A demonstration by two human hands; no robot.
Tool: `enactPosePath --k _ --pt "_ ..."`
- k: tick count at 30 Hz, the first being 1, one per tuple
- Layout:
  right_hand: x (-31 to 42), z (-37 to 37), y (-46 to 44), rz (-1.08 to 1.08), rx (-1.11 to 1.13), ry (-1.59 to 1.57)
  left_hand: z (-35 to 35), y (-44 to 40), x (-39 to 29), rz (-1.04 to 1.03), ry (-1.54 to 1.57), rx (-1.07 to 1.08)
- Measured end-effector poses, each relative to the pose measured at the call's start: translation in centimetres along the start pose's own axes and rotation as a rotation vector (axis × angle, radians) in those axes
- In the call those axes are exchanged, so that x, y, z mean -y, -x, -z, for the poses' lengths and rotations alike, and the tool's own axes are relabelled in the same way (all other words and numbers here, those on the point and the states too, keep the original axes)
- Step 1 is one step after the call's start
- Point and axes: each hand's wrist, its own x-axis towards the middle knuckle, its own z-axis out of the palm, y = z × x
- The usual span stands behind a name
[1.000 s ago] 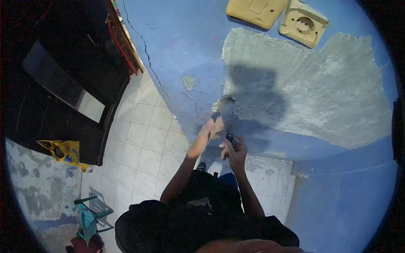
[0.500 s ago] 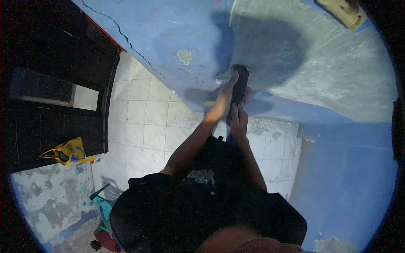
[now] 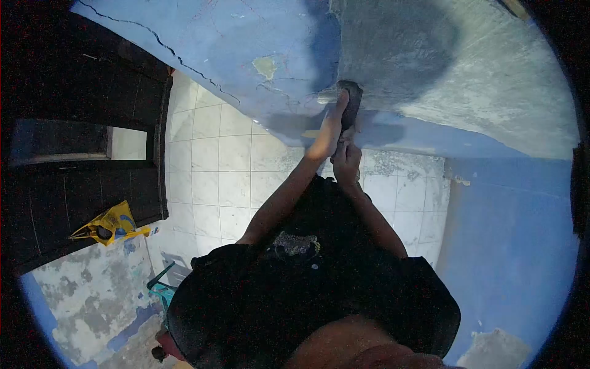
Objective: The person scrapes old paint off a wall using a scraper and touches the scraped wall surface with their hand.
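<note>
A dark oblong block [image 3: 351, 106] stands on end against the wall, where blue paint meets a rough grey patch [image 3: 399, 67]. My left hand [image 3: 332, 128] is closed around its left side, with the thumb lying along it. Just below, my right hand [image 3: 348, 161] has its fingers curled at the lower end of the block. Both hands overlap there, so what exactly the right fingers grip is partly hidden. To the left of the block, a chipped spot [image 3: 265, 67] and a long dark crack [image 3: 161, 40] mark the blue wall.
White floor tiles [image 3: 209, 178] lie below the wall. A dark door-like panel [image 3: 80, 92] is at the left, with a yellow bag [image 3: 118, 220] by its edge. Below it are a peeling wall [image 3: 92, 289] and a teal object [image 3: 162, 290], partly hidden by my body.
The view has shifted, and the hands and block appear slightly higher in it. Both hands keep hold at the block. The pale object at the upper right has mostly left view.
</note>
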Motion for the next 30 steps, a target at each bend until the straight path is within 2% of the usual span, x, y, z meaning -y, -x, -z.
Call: enactPosePath --k 5,8,12,15,20,23,24,30 --pt "-1.2 -0.1 -0.1 -0.047 0.025 0.048 0.0 0.5 -0.7 0.027 -0.013 0.050" --pt "-1.1 -0.1 -0.1 -0.022 -0.005 0.029 0.2 -0.1 0.2 -0.030 -0.001 0.097" --pt "0.0 0.3 -0.9 0.103 -0.037 0.062 -0.5 0.1 0.2 -0.047 -0.012 0.012" --pt "-0.1 0.3 -0.9 0.018 -0.041 0.042 -0.9 0.1 -0.2 -0.042 0.011 -0.028" --pt "1.6 0.6 -1.2 0.022 -0.003 0.097 -0.6 0.0 -0.4 0.065 0.015 -0.061" --pt "1.5 0.8 -1.2 0.041 0.028 0.132 -1.1 0.1 -0.9 -0.051 -0.003 -0.074" --pt "2.0 0.8 -1.4 0.055 0.043 0.156 -1.0 0.1 -0.9 -0.032 0.000 -0.063" --pt "3.1 0.2 -1.0 0.031 -0.070 -0.010 -1.7 1.3 -1.8 -0.037 0.090 -0.032"
